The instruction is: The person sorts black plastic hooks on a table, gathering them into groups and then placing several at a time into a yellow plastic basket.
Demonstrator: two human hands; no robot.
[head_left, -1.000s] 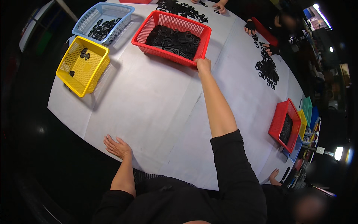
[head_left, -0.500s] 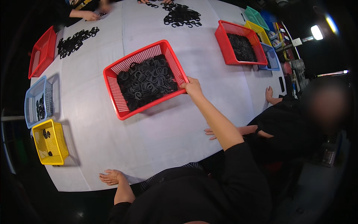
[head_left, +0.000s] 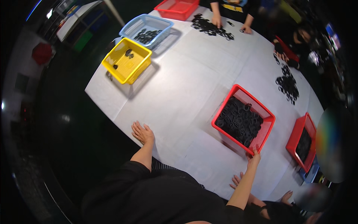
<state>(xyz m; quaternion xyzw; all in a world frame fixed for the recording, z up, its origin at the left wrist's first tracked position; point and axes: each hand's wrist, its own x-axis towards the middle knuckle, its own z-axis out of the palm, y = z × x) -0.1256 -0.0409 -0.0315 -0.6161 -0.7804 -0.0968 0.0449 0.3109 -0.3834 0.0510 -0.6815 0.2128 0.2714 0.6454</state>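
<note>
My right hand grips the near right corner of a red plastic basket, fingers closed over its rim. Inside lies a heap of small black plastic parts, some of them ring-shaped or hooked. The basket stands on the white-covered table. Fingers stretched out, my left hand lies flat on the table near its front edge and holds nothing.
At the left stand a yellow basket with a few black pieces and a light blue basket. A red basket is behind them. Co-workers' hands handle black pieces opposite. Another filled red basket and a co-worker's hand are at right.
The view has swung left, so the table and baskets appear turned and shifted right. My right hand still grips the red basket; my left hand still rests flat.
</note>
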